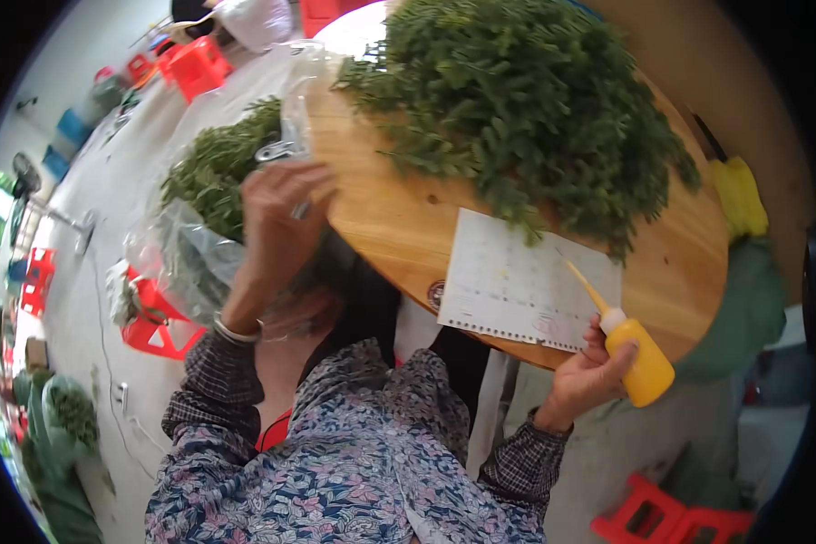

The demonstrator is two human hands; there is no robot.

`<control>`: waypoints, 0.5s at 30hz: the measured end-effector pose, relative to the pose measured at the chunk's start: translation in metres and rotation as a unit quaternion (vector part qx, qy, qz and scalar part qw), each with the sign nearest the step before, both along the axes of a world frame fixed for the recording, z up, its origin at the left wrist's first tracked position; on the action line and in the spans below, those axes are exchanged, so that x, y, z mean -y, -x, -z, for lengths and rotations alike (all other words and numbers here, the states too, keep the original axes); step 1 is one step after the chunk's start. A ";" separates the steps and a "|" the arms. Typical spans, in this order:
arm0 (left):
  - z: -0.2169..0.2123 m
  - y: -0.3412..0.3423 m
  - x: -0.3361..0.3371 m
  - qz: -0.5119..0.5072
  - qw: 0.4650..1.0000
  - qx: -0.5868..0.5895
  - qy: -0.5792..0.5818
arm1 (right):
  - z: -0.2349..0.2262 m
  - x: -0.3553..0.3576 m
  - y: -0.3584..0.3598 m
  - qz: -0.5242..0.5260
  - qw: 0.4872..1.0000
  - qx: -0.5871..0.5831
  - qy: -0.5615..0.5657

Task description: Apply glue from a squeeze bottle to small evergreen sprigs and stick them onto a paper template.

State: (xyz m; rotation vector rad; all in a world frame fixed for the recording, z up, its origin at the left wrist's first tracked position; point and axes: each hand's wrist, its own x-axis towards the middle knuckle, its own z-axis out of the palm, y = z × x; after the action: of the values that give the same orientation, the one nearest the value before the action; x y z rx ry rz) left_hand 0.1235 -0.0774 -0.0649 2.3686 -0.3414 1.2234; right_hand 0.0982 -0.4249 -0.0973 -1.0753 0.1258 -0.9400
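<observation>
Yellow bottle (pixel 644 364) in right hand (pixel 582 381)

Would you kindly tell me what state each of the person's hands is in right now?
Left hand: blurred; whether it is open or holding anything cannot be told.
Right hand: closed, holding a yellow bottle with its nozzle.

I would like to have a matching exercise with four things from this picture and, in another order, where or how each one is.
Things:
1. Squeeze bottle
2. Paper sheet
3. Leafy heap
4. Clear bag

Places or states:
A. White, lying on the wooden table
B. Mostly left of the table, with green sprigs inside
C. Held in the right hand
D. Green, piled on the table

Pairs: 1-C; 2-A; 3-D; 4-B
</observation>
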 end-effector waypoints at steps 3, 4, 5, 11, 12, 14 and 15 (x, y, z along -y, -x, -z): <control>0.019 -0.024 0.071 0.149 0.988 -0.034 0.030 | 0.004 -0.001 -0.004 0.002 1.000 0.012 -0.001; 0.021 -0.033 0.089 0.160 0.986 -0.042 0.017 | 0.003 0.001 -0.005 0.005 1.000 0.012 0.002; 0.022 -0.043 0.105 0.170 0.984 -0.051 0.003 | 0.003 0.003 -0.007 0.003 1.000 0.011 0.000; 0.021 -0.076 0.166 0.174 0.981 -0.016 -0.080 | 0.004 0.005 -0.011 -0.009 1.000 0.001 -0.024; 0.020 -0.079 0.170 0.161 0.977 -0.067 -0.121 | 0.003 0.002 -0.010 -0.012 0.999 -0.001 -0.033; 0.017 -0.084 0.172 0.145 0.969 -0.116 -0.160 | 0.001 0.003 -0.009 -0.018 0.999 -0.002 -0.041; 0.016 -0.086 0.173 0.152 0.968 -0.119 -0.158 | 0.002 0.005 -0.009 -0.025 0.999 -0.010 -0.047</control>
State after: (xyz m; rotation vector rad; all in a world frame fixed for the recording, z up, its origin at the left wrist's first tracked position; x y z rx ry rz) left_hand 0.2098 -0.2500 -0.0810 2.5684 -0.8375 0.7798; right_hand 0.1069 -0.4294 -0.0989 -0.9977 0.1568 -0.8697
